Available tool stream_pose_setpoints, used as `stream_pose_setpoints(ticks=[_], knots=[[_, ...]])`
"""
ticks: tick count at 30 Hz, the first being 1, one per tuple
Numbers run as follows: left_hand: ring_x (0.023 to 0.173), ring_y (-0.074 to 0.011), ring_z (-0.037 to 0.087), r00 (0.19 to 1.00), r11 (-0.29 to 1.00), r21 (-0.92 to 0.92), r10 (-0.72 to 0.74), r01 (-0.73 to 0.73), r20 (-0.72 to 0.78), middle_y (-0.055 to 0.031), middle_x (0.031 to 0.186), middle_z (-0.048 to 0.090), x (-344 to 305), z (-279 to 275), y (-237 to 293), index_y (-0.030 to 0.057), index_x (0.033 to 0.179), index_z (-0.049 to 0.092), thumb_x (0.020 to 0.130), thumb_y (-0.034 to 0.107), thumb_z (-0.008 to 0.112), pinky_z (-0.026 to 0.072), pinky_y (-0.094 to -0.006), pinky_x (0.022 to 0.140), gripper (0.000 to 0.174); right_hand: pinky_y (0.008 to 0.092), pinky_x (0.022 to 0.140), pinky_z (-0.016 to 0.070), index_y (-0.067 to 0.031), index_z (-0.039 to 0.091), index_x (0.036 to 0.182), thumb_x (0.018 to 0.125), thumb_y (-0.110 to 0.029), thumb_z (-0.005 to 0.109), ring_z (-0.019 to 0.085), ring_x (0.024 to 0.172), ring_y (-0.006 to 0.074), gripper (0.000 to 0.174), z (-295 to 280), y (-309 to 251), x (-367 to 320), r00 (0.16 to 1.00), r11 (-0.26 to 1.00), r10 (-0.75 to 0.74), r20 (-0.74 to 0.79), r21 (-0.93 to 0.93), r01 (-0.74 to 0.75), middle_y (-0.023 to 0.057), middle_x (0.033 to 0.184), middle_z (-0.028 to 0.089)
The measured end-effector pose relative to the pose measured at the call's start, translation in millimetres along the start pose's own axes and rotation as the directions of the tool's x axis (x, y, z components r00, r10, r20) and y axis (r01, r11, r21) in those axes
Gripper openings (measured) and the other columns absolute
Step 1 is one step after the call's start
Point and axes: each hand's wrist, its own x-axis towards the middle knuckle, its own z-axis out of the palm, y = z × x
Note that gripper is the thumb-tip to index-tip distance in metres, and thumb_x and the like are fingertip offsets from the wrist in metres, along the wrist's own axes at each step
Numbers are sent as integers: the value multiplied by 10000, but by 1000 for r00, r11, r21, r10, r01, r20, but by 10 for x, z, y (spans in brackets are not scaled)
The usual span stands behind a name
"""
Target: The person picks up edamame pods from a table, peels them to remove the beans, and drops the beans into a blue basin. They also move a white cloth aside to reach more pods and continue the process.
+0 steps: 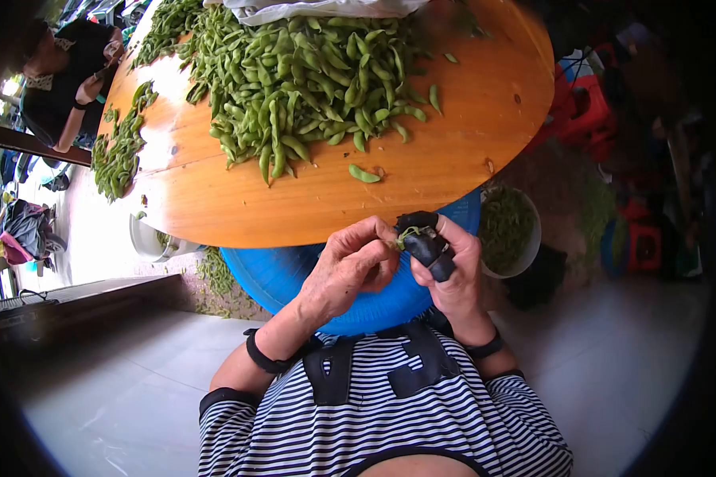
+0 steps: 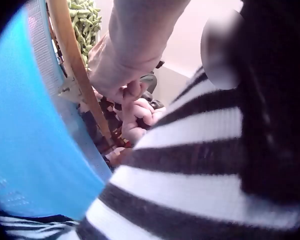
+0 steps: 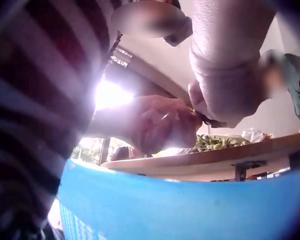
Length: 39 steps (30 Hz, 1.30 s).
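My left hand [image 1: 346, 266] pinches one end of a thin, stringy pale-green bean pod [image 1: 406, 235] just past the table's near edge. Opposite it, my right hand [image 1: 460, 266] grips the pod's other end between thumb and forefinger. Black coverings [image 1: 428, 253] wrap the ends of those two fingers and hide much of the pod. Under both hands is a large blue basin [image 1: 266, 274]. In the right wrist view the hands meet above the basin's rim [image 3: 190, 192]. A single green pod [image 1: 364, 173] lies on the table nearby.
A big heap of green bean pods [image 1: 310, 87] covers the back of the round wooden table [image 1: 239, 211], with a smaller pile [image 1: 121, 155] at left. White buckets [image 1: 531, 246] flank the basin. Another person [image 1: 68, 75] sits at far left. Red stools [image 1: 585, 111] stand at right.
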Motion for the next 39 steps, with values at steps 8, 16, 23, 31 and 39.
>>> stream_pose_setpoints(ticks=[8, 16, 23, 31, 39], knots=[[616, -65, 440, 1000, 989, -149, 20, -22, -12, -4, 785, 561, 48, -11, -208, 26, 968, 598, 885, 33, 464, 326, -197, 527, 158, 175, 501, 405, 8, 659, 1044, 858, -122, 674, 500, 566, 14, 227, -54, 8, -19, 993, 956, -48, -106, -291, 15, -32, 674, 582], [870, -254, 665, 920, 457, 799, 167, -392, 355, -123, 1023, 668, -97, -244, 79, 2, 1041, 656, 798, -77, 543, 524, -332, 776, 279, 225, 492, 430, -44, 599, 906, 881, -81, 573, 537, 569, 57, 53, -760, -547, -175, 837, 612, -359, -414, -781, -123, 26, 649, 568], [850, -321, 626, 838, 109, 940, 496, -323, 230, -140, 907, 603, 310, -374, 600, 16, 1032, 654, 748, -94, 580, 514, -400, 739, 313, 445, 811, 454, 64, 560, 1058, 674, 76, 518, 570, 919, 456, 387, -1295, -762, -263, 785, -89, -563, -259, -925, -369, 264, 933, 596], [737, -318, 596, 741, -78, 926, 576, -369, 344, -136, 834, 549, 485, -417, 563, 11, 970, 626, 746, -60, 605, 479, -392, 646, 236, 310, 708, 485, 31, 607, 1047, 764, 16, 566, 628, 824, 208, 287, -755, -577, -64, 957, 407, -260, -127, -913, -11, 134, 912, 606], [594, -73, 490, 974, 874, 434, 226, -217, 30, -9, 747, 557, 111, -81, 364, 32, 1005, 502, 999, 118, 492, 410, -204, 556, 87, 185, 564, 428, 15, 646, 1099, 803, -48, 632, 512, 663, 10, 304, -123, -274, 85, 993, 889, 121, 4, -445, -106, -26, 767, 603]])
